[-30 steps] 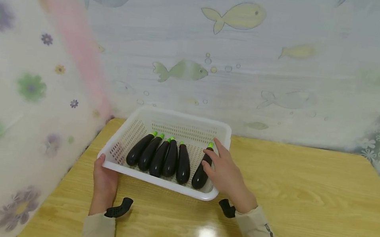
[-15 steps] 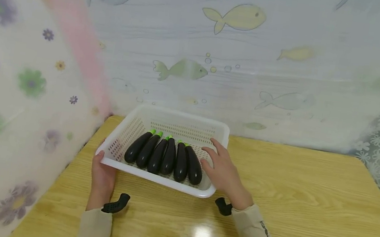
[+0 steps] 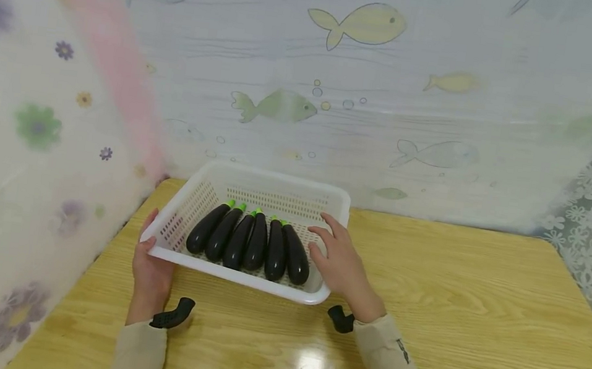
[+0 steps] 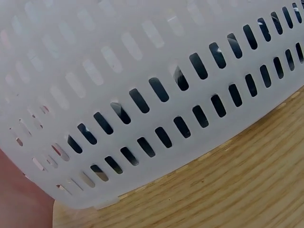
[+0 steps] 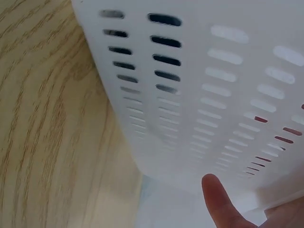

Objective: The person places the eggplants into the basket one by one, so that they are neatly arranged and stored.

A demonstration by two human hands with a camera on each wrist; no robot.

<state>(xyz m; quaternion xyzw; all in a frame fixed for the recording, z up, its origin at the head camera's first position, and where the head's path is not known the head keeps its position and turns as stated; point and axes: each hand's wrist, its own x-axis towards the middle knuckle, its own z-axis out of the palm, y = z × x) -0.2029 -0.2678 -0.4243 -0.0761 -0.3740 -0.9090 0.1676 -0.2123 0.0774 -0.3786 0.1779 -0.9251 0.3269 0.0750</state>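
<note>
A white perforated plastic basket (image 3: 239, 275) stands turned at a slight angle, with several dark glossy eggplants (image 3: 256, 241) lying side by side in it, green stem ends to the back. My left hand (image 3: 153, 275) grips the basket's front left corner, thumb over the rim, the other fingers mostly hidden. At the right end, my right hand (image 3: 344, 265) reaches over the rim with its fingers spread and loosely bent, apart from the eggplants. In the right wrist view one fingertip (image 5: 214, 192) shows outside the basket wall; whether it touches is hard to tell.
The basket is over a wood-grain table (image 3: 454, 305) that extends to the right and front. A cloth with fish drawings (image 3: 291, 53) hangs behind its back edge. A flowered sheet (image 3: 50, 177) hangs along the left side. Black curved pieces (image 3: 175, 314) sit at both wrists.
The rightmost eggplant, earlier under my right hand, has shifted left against the others. My right hand stays over the right rim. The whole view has drifted slightly.
</note>
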